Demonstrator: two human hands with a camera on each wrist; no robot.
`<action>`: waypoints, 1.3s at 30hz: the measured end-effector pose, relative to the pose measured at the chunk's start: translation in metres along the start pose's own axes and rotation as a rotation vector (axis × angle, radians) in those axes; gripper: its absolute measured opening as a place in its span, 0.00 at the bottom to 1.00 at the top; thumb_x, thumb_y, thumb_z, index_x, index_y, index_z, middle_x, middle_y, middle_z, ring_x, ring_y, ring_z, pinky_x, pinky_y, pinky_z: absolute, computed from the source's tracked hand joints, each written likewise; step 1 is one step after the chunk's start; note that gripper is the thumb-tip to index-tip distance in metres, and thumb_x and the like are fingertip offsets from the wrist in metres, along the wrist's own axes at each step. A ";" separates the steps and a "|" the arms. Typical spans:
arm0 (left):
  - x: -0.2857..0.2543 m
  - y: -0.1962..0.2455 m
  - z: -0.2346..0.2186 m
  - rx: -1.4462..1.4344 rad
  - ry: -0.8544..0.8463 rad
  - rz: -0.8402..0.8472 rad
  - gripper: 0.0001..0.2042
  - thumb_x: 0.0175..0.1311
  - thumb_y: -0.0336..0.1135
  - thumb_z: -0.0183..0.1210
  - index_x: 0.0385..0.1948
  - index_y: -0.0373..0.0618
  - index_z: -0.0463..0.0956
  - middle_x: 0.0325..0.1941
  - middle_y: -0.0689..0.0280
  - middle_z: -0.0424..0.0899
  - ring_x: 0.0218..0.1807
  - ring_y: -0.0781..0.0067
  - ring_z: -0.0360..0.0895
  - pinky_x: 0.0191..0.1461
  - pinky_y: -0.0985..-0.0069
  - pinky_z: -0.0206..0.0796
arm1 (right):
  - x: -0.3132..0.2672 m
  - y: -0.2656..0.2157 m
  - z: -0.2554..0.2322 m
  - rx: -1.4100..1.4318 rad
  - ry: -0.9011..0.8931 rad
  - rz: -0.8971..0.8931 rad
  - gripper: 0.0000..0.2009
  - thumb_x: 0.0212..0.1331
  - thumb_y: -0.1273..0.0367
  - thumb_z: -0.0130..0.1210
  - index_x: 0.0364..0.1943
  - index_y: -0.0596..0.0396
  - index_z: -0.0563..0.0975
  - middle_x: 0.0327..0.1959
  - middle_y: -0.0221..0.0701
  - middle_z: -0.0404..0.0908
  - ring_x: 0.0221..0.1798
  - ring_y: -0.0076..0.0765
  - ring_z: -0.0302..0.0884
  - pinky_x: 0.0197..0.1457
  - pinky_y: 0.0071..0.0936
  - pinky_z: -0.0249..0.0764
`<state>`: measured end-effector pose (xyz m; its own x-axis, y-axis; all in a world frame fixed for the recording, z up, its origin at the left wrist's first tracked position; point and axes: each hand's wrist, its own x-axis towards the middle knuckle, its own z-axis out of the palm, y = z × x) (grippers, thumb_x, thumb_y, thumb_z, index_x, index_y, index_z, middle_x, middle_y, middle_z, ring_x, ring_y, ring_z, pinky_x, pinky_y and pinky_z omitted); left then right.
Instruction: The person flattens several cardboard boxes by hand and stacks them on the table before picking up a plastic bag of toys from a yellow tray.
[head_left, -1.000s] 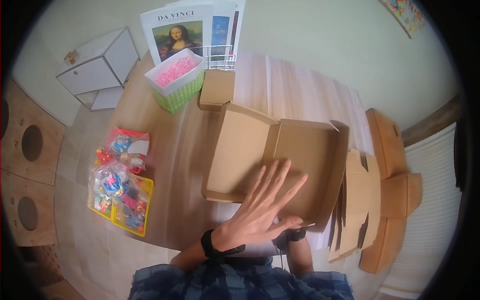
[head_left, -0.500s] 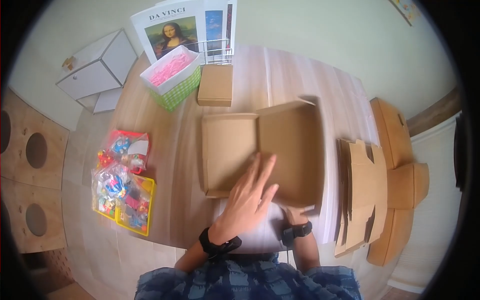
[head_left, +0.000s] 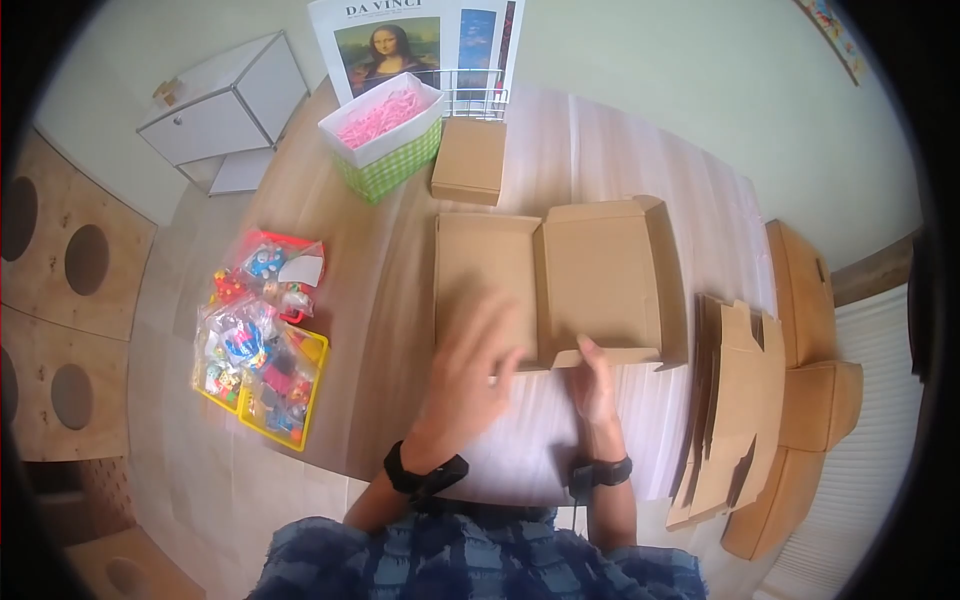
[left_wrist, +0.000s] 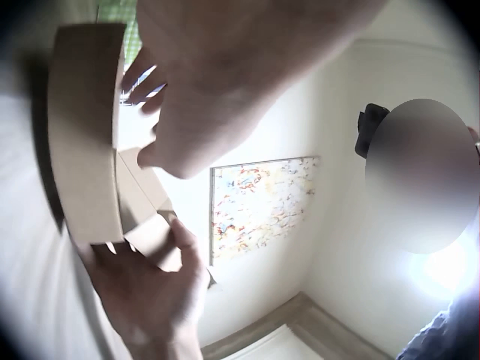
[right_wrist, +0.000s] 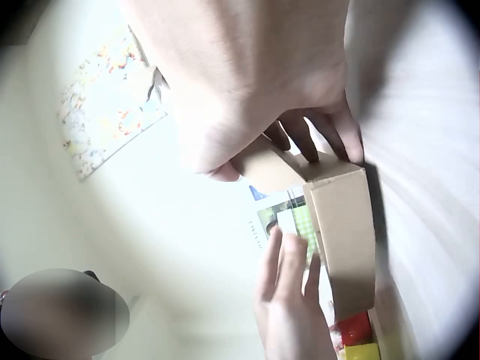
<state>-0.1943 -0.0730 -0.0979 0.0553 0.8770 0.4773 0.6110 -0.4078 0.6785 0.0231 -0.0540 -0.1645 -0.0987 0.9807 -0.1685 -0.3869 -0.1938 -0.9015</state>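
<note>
An opened cardboard box point(head_left: 605, 265) lies on the table, its two halves hinged side by side. My right hand point(head_left: 595, 390) grips the near edge of the right half, thumb over the flap and fingers low against its outer side, as the right wrist view also shows. My left hand point(head_left: 465, 390), blurred, hovers over the near edge of the left half with its fingers extended. In the right wrist view the left hand point(right_wrist: 292, 315) holds nothing and stands beside the box wall point(right_wrist: 345, 232).
A small closed box point(head_left: 470, 160) and a green checked container point(head_left: 390, 165) of pink shredded paper stand behind. Bagged toys fill red and yellow trays point(head_left: 320, 360) at left. Flattened cardboard point(head_left: 735, 400) leans at right, near an orange-brown seat point(head_left: 800, 300). A wire rack point(head_left: 475, 95) holds art prints.
The box has turned from a slant and now lies squarer on the table. My left hand has drawn back leftward from the hinge; my right hand now shows at the near flap.
</note>
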 end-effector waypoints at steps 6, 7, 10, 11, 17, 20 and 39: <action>-0.001 -0.056 -0.017 -0.192 0.289 -0.451 0.19 0.77 0.36 0.58 0.61 0.31 0.76 0.55 0.48 0.86 0.57 0.55 0.84 0.60 0.63 0.74 | -0.005 -0.010 -0.013 0.196 -0.076 -0.031 0.27 0.66 0.62 0.57 0.66 0.62 0.74 0.64 0.38 0.80 0.69 0.40 0.75 0.76 0.40 0.66; -0.004 -0.065 -0.020 -0.348 0.229 -0.535 0.19 0.78 0.38 0.57 0.61 0.32 0.77 0.55 0.53 0.86 0.55 0.63 0.83 0.58 0.68 0.74 | -0.007 -0.010 -0.013 0.235 -0.087 -0.043 0.26 0.66 0.62 0.57 0.64 0.63 0.75 0.62 0.39 0.82 0.67 0.39 0.76 0.75 0.38 0.66; -0.009 -0.074 -0.027 -0.684 0.078 -0.718 0.19 0.82 0.43 0.55 0.58 0.34 0.78 0.51 0.65 0.86 0.51 0.80 0.82 0.53 0.78 0.73 | -0.001 -0.007 -0.018 0.328 0.041 -0.035 0.27 0.63 0.64 0.57 0.67 0.58 0.73 0.64 0.37 0.80 0.68 0.42 0.78 0.72 0.44 0.73; -0.010 -0.070 -0.028 -0.703 0.056 -0.742 0.18 0.83 0.43 0.54 0.57 0.35 0.79 0.49 0.67 0.87 0.49 0.81 0.82 0.52 0.79 0.72 | 0.000 -0.007 -0.021 0.376 0.057 -0.050 0.27 0.63 0.65 0.57 0.67 0.57 0.72 0.65 0.36 0.80 0.67 0.42 0.79 0.71 0.45 0.76; -0.009 -0.065 -0.030 -0.829 0.000 -0.724 0.16 0.82 0.42 0.54 0.55 0.37 0.80 0.46 0.69 0.87 0.46 0.82 0.82 0.50 0.80 0.72 | 0.004 -0.024 -0.009 0.458 0.118 -0.079 0.26 0.65 0.65 0.56 0.67 0.57 0.72 0.64 0.35 0.81 0.67 0.42 0.80 0.71 0.44 0.77; -0.013 -0.072 -0.029 -0.829 -0.022 -0.703 0.16 0.82 0.42 0.54 0.55 0.38 0.80 0.46 0.68 0.87 0.46 0.82 0.82 0.50 0.79 0.72 | 0.005 -0.021 -0.012 0.470 0.113 -0.070 0.26 0.65 0.64 0.56 0.67 0.57 0.72 0.64 0.36 0.80 0.69 0.42 0.78 0.72 0.45 0.75; -0.027 -0.061 -0.020 -1.269 -0.007 -0.790 0.21 0.84 0.46 0.51 0.62 0.37 0.77 0.57 0.67 0.85 0.60 0.78 0.80 0.63 0.76 0.70 | 0.011 -0.033 -0.004 0.439 0.279 -0.062 0.25 0.66 0.62 0.53 0.65 0.57 0.73 0.61 0.35 0.82 0.63 0.41 0.82 0.66 0.38 0.79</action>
<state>-0.2484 -0.0767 -0.1411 0.0524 0.9705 -0.2353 -0.5911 0.2200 0.7760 0.0387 -0.0371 -0.1384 0.1614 0.9480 -0.2743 -0.7383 -0.0685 -0.6710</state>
